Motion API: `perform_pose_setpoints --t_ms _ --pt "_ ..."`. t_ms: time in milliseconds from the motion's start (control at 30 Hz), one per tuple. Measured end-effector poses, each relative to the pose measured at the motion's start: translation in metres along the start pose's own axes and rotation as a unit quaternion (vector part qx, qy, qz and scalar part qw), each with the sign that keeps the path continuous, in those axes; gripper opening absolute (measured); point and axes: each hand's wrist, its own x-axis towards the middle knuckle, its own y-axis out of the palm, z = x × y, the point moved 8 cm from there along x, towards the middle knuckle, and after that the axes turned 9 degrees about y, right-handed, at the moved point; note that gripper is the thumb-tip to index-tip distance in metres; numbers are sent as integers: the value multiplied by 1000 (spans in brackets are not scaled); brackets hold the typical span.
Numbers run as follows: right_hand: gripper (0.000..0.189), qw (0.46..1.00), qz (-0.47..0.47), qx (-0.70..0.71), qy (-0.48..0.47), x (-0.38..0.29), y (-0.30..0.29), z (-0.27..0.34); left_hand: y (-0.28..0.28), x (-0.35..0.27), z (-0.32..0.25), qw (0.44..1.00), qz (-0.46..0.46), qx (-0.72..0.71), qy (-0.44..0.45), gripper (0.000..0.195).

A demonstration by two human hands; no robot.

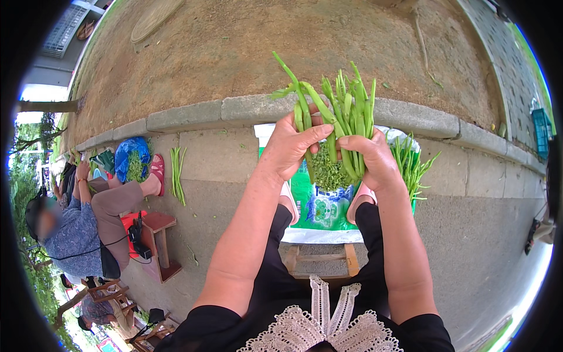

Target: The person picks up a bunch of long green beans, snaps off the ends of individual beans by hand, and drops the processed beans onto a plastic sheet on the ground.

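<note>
Two or three green leaf stalks (302,103) are pinched in my left hand (290,141), their upper ends spread out toward the stone curb. My right hand (373,158) grips a thicker bunch of green stalks (354,108), tips pointing up and away from me. Both hands are close together, and some stalks cross between them. Below lies a pile of small green leafy trimmings (329,169) on a green and white printed plastic sack (303,220), spread between my feet. More long green stalks (409,165) rest at the sack's right side.
A stone curb (189,116) borders bare soil (246,48) ahead. To the left lie loose stalks (177,174), a blue plastic bag (133,154), a wooden stool (160,242) and a seated person (74,229). A wooden stool (347,259) is under me. A teal crate (542,132) stands far right.
</note>
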Motion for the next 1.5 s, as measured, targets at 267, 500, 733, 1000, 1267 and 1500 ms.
perform_pose_setpoints --t_ms 267,500,733,1000,1267,1500 --pt "24 991 8 126 -51 -4 -29 24 -21 4 10 998 -33 -15 -45 29" --pt "22 987 -17 136 -86 -3 -44 34 -16 2 7 995 -77 -51 -35 28" --pt "32 997 -61 -27 -28 -2 -8 4 -3 -4 15 995 -66 52 -44 30" --pt "27 999 -18 45 10 1 -3 -1 2 -4 13 998 -40 41 -35 28" --pt "24 997 -14 71 -8 -2 -12 12 -28 8 18 974 -138 -180 -21 31" --pt "31 987 -62 -142 -39 -1 2 0 -32 6 25 952 -207 -225 -7 32"
